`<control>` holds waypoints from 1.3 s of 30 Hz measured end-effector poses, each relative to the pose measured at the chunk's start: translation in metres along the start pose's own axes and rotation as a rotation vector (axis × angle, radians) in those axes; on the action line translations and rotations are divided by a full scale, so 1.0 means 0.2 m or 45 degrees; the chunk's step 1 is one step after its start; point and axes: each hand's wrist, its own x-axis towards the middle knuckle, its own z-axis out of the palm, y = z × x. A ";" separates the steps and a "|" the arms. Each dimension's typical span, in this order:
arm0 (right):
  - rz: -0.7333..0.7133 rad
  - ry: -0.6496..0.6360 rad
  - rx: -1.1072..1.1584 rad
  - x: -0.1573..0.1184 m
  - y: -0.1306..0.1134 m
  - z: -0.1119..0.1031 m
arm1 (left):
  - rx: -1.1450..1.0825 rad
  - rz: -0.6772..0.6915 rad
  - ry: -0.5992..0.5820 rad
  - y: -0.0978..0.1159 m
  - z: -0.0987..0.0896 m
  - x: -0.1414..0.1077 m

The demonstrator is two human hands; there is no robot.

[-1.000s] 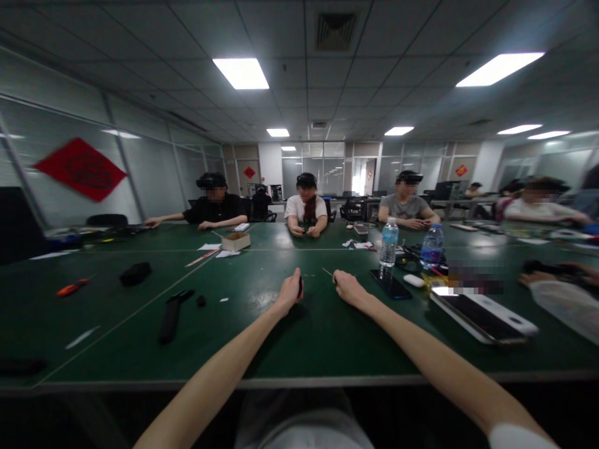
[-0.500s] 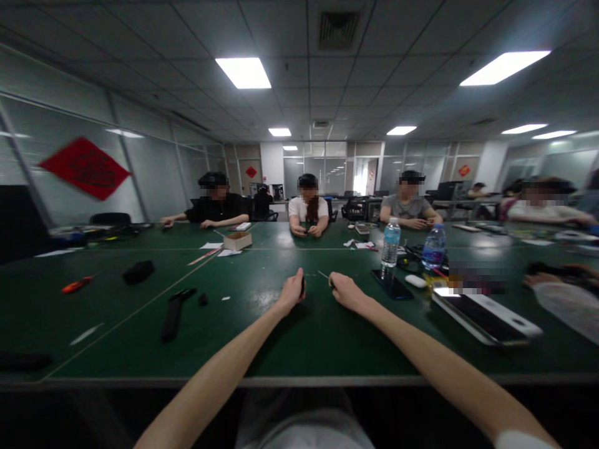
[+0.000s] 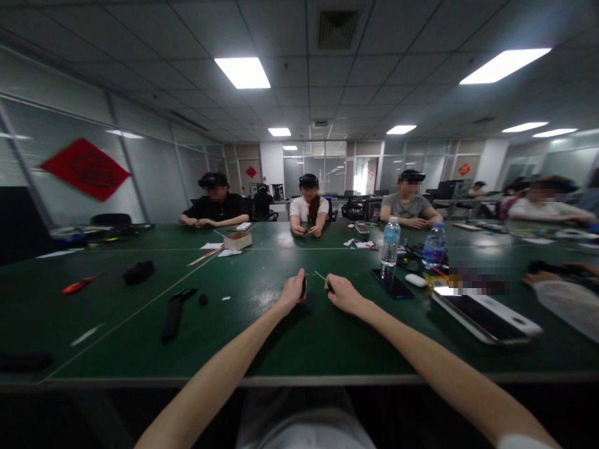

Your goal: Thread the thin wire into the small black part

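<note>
Above the green table (image 3: 262, 337), my left hand (image 3: 294, 290) is closed around a small dark object (image 3: 304, 287). Most of that object is hidden behind the fingers, so its kind cannot be made out. My right hand (image 3: 344, 293) grips a screwdriver (image 3: 320, 275) whose thin metal shaft points left and slightly up, towards the left hand. Its handle is mostly covered by the fingers. A small gap separates the shaft's tip from the left hand.
To the left lie a black hammer-shaped item (image 3: 174, 315), a black block (image 3: 139, 272) and an orange-handled screwdriver (image 3: 77, 285). An open cardboard box (image 3: 238, 241) stands farther back. At right are water bottles (image 3: 391, 243), phones (image 3: 393, 284) and a white mouse (image 3: 415, 280). Several people sit around.
My right hand has shifted slightly left with the screwdriver, closer to my left hand, which has hardly moved. Across the table, the person at left has drawn an outstretched arm in.
</note>
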 end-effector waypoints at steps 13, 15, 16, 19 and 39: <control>0.026 0.045 0.116 0.01 -0.04 0.00 | -0.002 0.010 -0.139 0.02 0.01 -0.03; 0.050 0.109 0.158 0.02 -0.04 0.00 | -0.024 -0.004 -0.183 0.04 0.02 -0.05; 0.062 0.150 0.179 0.02 -0.04 0.00 | -0.037 -0.009 -0.205 0.05 0.03 -0.05; 0.096 0.248 0.239 0.02 -0.04 0.00 | -0.070 -0.008 -0.261 0.06 0.04 -0.08; 0.107 0.297 0.321 -0.01 -0.09 0.02 | -0.126 0.092 -0.395 0.01 0.05 -0.05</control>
